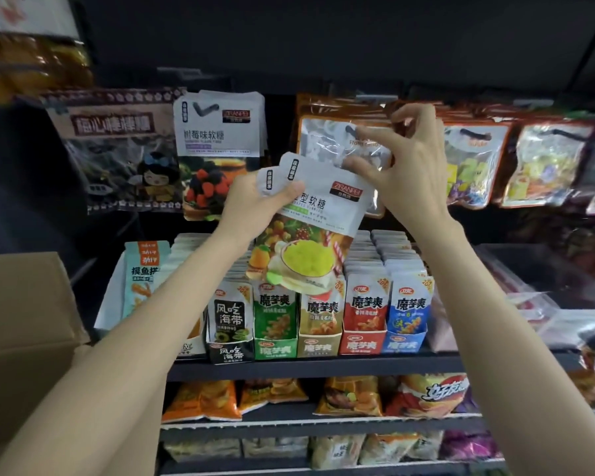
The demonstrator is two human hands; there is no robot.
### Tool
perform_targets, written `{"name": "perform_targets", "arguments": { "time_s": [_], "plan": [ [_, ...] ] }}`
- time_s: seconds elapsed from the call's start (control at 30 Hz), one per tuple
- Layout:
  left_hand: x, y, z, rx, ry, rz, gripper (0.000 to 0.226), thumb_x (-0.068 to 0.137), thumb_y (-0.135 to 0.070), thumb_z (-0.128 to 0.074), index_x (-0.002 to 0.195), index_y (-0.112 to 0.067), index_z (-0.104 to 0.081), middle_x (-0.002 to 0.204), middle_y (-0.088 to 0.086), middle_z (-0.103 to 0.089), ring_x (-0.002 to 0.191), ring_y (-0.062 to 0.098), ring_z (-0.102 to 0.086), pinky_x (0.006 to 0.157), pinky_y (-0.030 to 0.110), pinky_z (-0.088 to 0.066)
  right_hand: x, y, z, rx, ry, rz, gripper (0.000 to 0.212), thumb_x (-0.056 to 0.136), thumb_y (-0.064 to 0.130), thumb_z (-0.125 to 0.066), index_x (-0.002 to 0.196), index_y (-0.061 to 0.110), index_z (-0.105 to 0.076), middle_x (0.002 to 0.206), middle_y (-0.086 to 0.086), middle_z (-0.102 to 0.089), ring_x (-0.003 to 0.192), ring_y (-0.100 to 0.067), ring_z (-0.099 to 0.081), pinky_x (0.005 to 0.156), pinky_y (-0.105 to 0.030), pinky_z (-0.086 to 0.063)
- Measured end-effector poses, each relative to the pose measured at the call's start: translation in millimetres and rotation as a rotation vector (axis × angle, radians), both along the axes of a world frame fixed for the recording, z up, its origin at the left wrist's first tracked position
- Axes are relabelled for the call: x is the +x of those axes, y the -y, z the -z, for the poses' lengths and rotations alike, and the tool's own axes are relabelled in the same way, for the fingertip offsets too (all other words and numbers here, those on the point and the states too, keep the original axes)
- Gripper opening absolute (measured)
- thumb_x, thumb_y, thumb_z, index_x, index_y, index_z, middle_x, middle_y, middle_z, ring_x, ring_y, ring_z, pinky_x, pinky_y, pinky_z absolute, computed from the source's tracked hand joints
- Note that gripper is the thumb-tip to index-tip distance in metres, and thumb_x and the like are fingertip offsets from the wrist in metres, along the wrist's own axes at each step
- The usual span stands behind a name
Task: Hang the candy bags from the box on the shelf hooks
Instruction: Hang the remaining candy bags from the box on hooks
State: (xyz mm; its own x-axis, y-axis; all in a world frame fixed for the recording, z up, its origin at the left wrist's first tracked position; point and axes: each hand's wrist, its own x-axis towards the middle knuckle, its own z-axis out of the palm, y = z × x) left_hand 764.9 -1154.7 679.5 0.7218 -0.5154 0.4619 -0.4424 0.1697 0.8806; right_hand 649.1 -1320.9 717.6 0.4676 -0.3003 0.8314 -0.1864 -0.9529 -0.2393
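— Dark store shelving (310,367) fills the view, with hanging snack bags across the top row. What sits below them?

— Small upright packets in display cartons (327,321) on the middle shelf, and chip bags (354,396) on the shelf under that, toward 6 o'clock. An open cardboard box (24,324) stands at 8 o'clock, its flap touching the left forearm.

— And the hands?

— Both are raised near the centre. The left hand (255,204) grips the candy bags (310,228) by their upper left corner, thumb across the front. At least two bags are fanned in that grip, white on top with a fruit picture below. They tilt, the lower end hanging in front of the small packets.

— The right one?

— The right hand (413,166) is at 1 o'clock from the held bags, fingers spread and partly curled. Its thumb touches the top right edge of the held bags, and its index finger reaches to the hang hole of a clear bag (327,139) already on a hook. Whether it pinches anything I cannot tell.

— Anything similar already hung?

— A berry candy bag (220,149) of the same brand hangs at 11 o'clock, beside a dark cartoon bag (117,149) further left
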Motion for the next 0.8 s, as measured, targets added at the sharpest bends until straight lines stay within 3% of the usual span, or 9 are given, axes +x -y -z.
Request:
{"name": "perform_targets", "arguments": {
  "time_s": [0.23, 0.43, 0.53, 0.73, 0.8],
  "plan": [
    [-2, 7, -1, 0.021, -0.072, 0.013, 0.009, 0.084, -0.018, -0.072, 0.091, -0.023, -0.069, 0.098, -0.003, -0.073, 0.095, 0.017, -0.070, 0.092, 0.042, -0.054, 12, 6, 9, -0.035, -0.020, 0.041, 0.041, 0.093, 0.043, -0.057, 0.129, 0.025, -0.062, 0.120, -0.010, -0.049, 0.109, -0.023, -0.047, 0.071, -0.026, -0.036],
    [-16, -11, 6, 0.009, -0.010, 0.000, 0.010, 0.084, -0.019, -0.071, 0.093, -0.024, -0.069, 0.098, -0.003, -0.073, 0.094, 0.015, -0.070, 0.090, 0.039, -0.055, 2, 0, 30, -0.045, 0.087, -0.004, 0.034, 0.097, 0.032, -0.049, 0.126, 0.020, -0.063, 0.118, -0.009, -0.054, 0.102, -0.025, -0.050, 0.081, -0.032, -0.041],
    [-20, -25, 8, -0.031, -0.028, -0.030, 0.012, 0.084, -0.022, -0.071, 0.096, -0.021, -0.069, 0.104, 0.003, -0.072, 0.097, 0.018, -0.069, 0.089, 0.038, -0.055, -6, -5, 34, -0.034, 0.108, -0.035, 0.033, 0.098, 0.031, -0.048, 0.123, 0.017, -0.065, 0.116, -0.008, -0.056, 0.103, -0.023, -0.051, 0.081, -0.027, -0.039],
    [-27, -48, 5, -0.123, -0.202, -0.032, 0.015, 0.089, -0.020, -0.065, 0.103, -0.017, -0.068, 0.103, -0.003, -0.073, 0.100, 0.012, -0.068, 0.087, 0.027, -0.053, -23, -12, 36, 0.077, 0.074, -0.101, 0.035, 0.101, 0.032, -0.045, 0.127, 0.016, -0.063, 0.125, -0.004, -0.056, 0.116, -0.016, -0.049, 0.084, -0.003, -0.027],
    [-34, -51, 4, -0.123, -0.201, -0.033, 0.013, 0.088, -0.020, -0.065, 0.100, -0.017, -0.069, 0.101, -0.004, -0.074, 0.099, 0.013, -0.069, 0.086, 0.028, -0.054, -32, -22, 36, 0.096, 0.116, -0.152, 0.034, 0.101, 0.031, -0.046, 0.124, 0.014, -0.064, 0.121, -0.003, -0.060, 0.112, -0.015, -0.051, 0.086, -0.002, -0.029]
  ]
}}
